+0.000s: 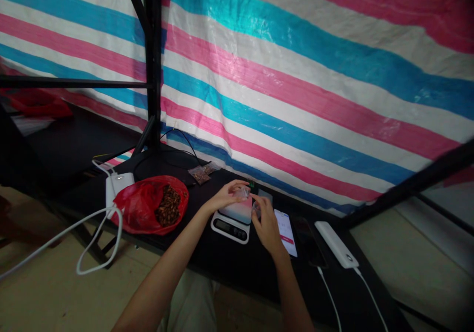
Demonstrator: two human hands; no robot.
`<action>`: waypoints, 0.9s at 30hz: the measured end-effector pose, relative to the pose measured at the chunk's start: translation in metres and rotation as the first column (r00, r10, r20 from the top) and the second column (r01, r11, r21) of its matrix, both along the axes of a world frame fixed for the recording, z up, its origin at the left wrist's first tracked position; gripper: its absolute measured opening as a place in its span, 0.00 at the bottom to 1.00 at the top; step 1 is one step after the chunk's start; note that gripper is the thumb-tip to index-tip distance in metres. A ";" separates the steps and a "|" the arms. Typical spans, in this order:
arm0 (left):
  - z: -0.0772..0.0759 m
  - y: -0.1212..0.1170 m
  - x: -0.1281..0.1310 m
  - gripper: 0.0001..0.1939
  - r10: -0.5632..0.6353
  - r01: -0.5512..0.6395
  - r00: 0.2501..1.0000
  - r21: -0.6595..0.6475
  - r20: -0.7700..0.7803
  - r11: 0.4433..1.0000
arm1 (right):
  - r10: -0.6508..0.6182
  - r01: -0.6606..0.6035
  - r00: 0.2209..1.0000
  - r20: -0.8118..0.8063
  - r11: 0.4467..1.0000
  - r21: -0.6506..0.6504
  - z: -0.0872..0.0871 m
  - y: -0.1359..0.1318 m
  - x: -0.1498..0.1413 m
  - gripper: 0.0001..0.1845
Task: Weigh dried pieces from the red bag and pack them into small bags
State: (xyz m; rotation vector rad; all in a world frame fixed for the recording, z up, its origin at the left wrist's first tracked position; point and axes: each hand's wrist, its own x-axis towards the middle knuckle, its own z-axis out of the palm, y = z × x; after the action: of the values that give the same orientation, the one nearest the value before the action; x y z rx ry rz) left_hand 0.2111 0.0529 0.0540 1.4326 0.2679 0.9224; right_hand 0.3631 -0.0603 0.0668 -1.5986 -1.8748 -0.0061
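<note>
My left hand [230,197] is over the kitchen scale [230,228], its fingers closed on a small clear plastic bag [242,192]. At the scale's right side, my right hand [265,219] curls its thumb and fingers around a bit of clear plastic [256,207]. Whether this is part of the same bag, I cannot tell. The scale is white with a dark display panel, and its pink-and-blue top is partly covered by my hands. To the left lies an open red plastic bag [135,204] with many small brown pieces [170,206] in it.
Filled small bags [200,174] lie at the back of the black table [222,265]. A lit phone [286,233], a dark phone [309,240] and a white power bank [336,244] lie right. A white power strip [113,191] with cables is left. Striped sheeting [281,90] hangs behind.
</note>
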 end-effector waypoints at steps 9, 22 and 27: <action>-0.004 0.003 0.000 0.28 -0.057 0.064 0.996 0.106 -0.071 0.992 | 0.047 -0.027 0.985 0.168 0.992 -0.120 0.019 0.015 -0.008 0.16; -0.008 0.001 0.000 0.32 -0.097 0.104 0.991 0.069 -0.097 0.992 | 0.153 -0.095 0.970 0.187 0.953 -0.287 0.025 0.016 0.002 0.13; -0.005 0.002 -0.001 0.29 -0.067 0.080 0.990 0.098 -0.125 0.992 | 0.169 -0.109 0.965 0.202 0.955 -0.276 0.030 0.019 0.003 0.09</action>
State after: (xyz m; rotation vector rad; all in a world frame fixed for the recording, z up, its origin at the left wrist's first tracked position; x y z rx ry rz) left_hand 0.2104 0.0551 0.0486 1.5867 0.2596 0.7997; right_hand 0.3662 -0.0417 0.0973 -1.6924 -2.2394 0.1351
